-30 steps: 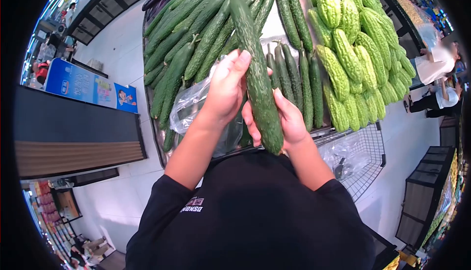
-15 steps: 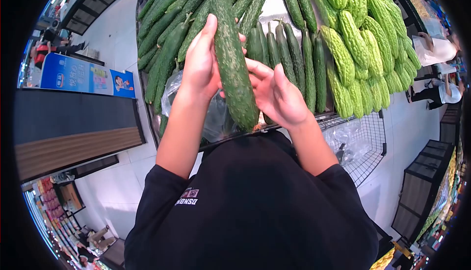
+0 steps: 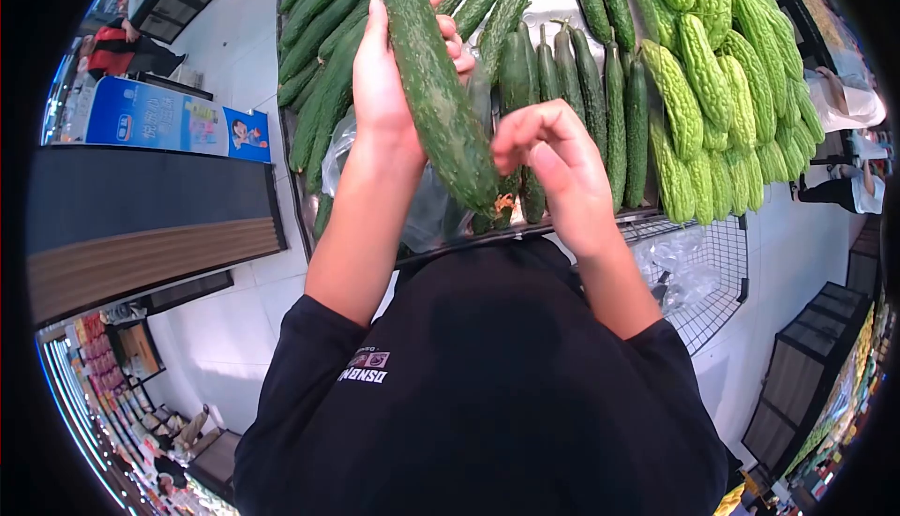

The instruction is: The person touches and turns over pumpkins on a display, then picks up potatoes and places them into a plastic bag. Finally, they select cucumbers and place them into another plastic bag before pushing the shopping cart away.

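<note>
A long, thick green cucumber [image 3: 436,94] with bumpy, pale-flecked skin lies slanted across my left hand [image 3: 389,94]. The fingers come round behind it and the thumb rests along its left side. A dried orange blossom [image 3: 504,205] shows at its near end. My right hand [image 3: 567,164] is just right of that end, fingers loosely curled and thumb apart, holding nothing. Under the cucumber, a clear plastic bag [image 3: 436,211] lies at the front of the produce stand. More cucumbers [image 3: 328,108] are heaped behind my left hand, and smaller ones [image 3: 614,122] stand in a row behind my right.
Pale green bitter melons [image 3: 698,94] are piled on the right of the stand. A wire shopping cart [image 3: 717,272] holding clear plastic [image 3: 680,272] stands at the front right. On the left is a dark counter with a blue sign [image 3: 155,118]. Other people [image 3: 848,193] are at the far right.
My right hand has drawn away from the cucumber and its fingers have curled. The cucumber stays in my left hand. The view has shifted slightly, moving the stand rightward.
</note>
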A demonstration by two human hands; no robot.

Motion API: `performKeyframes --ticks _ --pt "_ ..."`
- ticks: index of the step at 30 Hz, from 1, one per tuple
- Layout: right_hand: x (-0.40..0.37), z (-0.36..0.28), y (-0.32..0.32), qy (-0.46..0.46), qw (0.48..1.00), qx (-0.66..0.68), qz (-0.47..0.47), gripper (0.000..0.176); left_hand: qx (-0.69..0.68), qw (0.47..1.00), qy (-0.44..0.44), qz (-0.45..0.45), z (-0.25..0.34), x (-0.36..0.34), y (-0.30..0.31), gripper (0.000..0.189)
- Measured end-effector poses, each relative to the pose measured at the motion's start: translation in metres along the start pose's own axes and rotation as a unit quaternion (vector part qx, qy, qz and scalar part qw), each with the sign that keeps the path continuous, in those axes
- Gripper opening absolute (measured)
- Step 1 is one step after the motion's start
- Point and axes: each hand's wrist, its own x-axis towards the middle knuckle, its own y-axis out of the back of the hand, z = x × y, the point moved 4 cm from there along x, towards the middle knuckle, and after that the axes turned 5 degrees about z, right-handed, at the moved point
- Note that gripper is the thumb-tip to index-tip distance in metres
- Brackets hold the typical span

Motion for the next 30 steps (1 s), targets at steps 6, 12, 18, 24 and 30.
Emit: performKeyframes --ticks 6,12,18,24,30 --pt "-0.008 -0.022 -0.011 0.057 0.97 -0.233 -0.042 0.022 -0.034 0.999 -0.024 0.023 0.0 -0.001 0.006 0.056" --pt "-0.015 -0.01 -0.011 0.037 0.99 -0.12 -0.066 0.02 -0.068 0.996 -0.028 0.044 0.003 -0.001 0.013 0.056" --pt "-0.021 0.006 -0.008 -0.012 0.997 0.041 -0.058 0.023 -0.088 0.994 -0.023 0.054 0.005 -0.002 0.016 0.057" --pt "-0.028 0.031 0.028 -0.079 0.983 -0.166 -0.019 0.03 -0.063 0.996 -0.032 0.061 0.008 -0.009 0.014 0.058" --pt "-0.043 0.059 0.073 -0.107 0.793 -0.6 0.008 0.034 -0.059 0.997 -0.041 0.008 0.004 -0.014 0.02 0.062"
